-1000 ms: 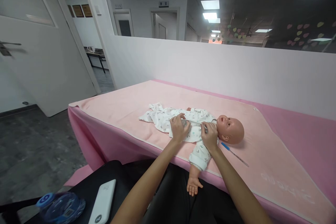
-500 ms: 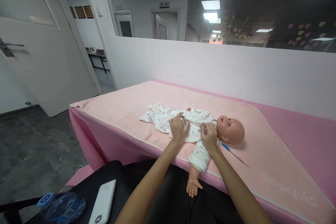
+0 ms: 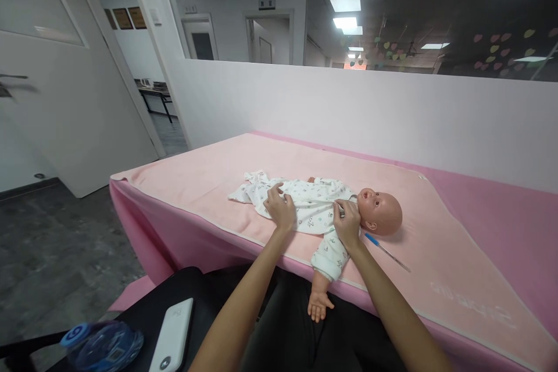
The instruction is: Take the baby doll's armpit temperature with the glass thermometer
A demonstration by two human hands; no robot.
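Observation:
A baby doll (image 3: 381, 212) lies on its back on the bed, head to the right, in a white romper (image 3: 311, 215) with small prints. One doll hand (image 3: 319, 305) hangs over the near edge. My right hand (image 3: 347, 224) is closed on the romper's front edge near the neck, fingertips pinched on the cloth. My left hand (image 3: 280, 207) is over the romper's lower part, thumb and forefinger apart; its lower fingers are partly hidden. Along the front, a fold of cloth runs between my hands.
A blue-capped pen (image 3: 387, 253) lies near the doll's head on the pink cover (image 3: 192, 177). At lower left, a white power bank (image 3: 172, 334) and a water bottle (image 3: 104, 346) rest on a black seat. A white wall (image 3: 349, 110) rises behind the bed.
My left hand has moved left along the romper, away from my right hand, and the strip stretched between them has gone slack. My right hand keeps its place at the neck.

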